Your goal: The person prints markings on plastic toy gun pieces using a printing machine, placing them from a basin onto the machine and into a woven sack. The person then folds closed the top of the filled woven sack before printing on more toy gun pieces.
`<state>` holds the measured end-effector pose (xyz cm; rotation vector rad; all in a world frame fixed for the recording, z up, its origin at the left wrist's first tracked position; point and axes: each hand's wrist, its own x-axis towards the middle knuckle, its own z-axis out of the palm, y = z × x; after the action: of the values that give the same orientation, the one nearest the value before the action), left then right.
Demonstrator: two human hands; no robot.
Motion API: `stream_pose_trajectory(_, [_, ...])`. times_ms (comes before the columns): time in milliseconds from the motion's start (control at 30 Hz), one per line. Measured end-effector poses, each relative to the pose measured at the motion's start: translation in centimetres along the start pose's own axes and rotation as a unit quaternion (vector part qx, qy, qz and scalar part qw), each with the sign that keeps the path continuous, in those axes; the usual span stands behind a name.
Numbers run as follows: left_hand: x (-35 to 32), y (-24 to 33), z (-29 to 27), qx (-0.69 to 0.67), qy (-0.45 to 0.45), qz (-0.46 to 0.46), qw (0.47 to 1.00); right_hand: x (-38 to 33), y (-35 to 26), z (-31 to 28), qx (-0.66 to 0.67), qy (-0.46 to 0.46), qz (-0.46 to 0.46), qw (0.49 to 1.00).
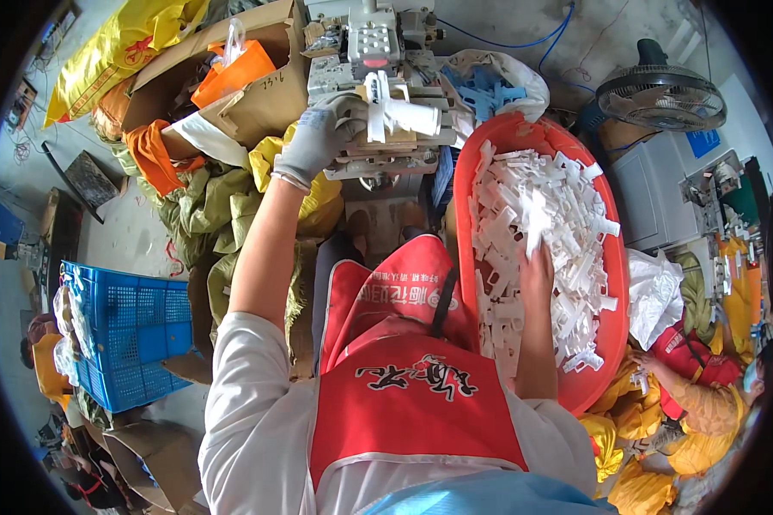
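My left hand point(319, 137), in a grey-white glove, is at the machine in front of me. Its curled fingers grip the left side of a white plastic toy gun point(401, 113) on the machine's bed; the fingertips are partly hidden. My bare right hand point(537, 273) reaches into a long red tub point(611, 283) at my right. Between its fingers is another white toy gun piece point(537, 220), bright and somewhat blurred, above a heap of similar white pieces point(575, 223). The metal machine point(374, 39) has a block with round studs above the bed.
Blue plastic pieces point(487, 93) fill a white sack behind the tub. A black fan point(661, 94) stands far right. At left are a cardboard box point(270, 103), green sacks point(202, 206) and a blue crate point(137, 335). A co-worker in orange-yellow clothing point(709, 421) sits at the lower right.
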<state>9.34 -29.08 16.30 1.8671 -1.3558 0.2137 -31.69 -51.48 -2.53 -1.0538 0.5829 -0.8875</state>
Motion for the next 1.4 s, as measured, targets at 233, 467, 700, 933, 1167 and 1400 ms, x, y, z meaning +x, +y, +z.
stream_pose_trajectory(233, [-7.8, -0.5, -2.2, 0.019, 0.222, -0.097, 0.97, 8.1, -6.7, 17.6, -0.28, -0.237, -0.242, 0.898])
stream_pose_trajectory(467, [-23.5, -1.3, -5.2, 0.084, 0.234, -0.279, 0.927, 11.4, -8.2, 26.9, -0.503, -0.341, -0.419, 0.675])
stream_pose_trajectory(700, [-33.1, -1.5, -4.5, -0.039, 0.266, -0.463, 0.845, 11.2, -9.1, 27.3, -0.603, -0.321, -0.466, 0.562])
stream_pose_trajectory(933, [-41.4, -3.0, -4.3, 0.184, 0.161, -0.463, 0.852, 9.6, -5.0, 11.7, -0.478, -0.233, -0.337, 0.777])
stream_pose_trajectory(1167, [-44.5, -3.6, -5.1, 0.171, 0.115, -0.538, 0.818, 5.2, 7.7, -8.4, -0.692, -0.048, 0.1, 0.713])
stream_pose_trajectory(1400, [-36.8, -1.5, -0.6, 0.1, 0.022, -0.403, 0.909, 12.1, 13.1, -4.1, -0.709, -0.023, -0.035, 0.704])
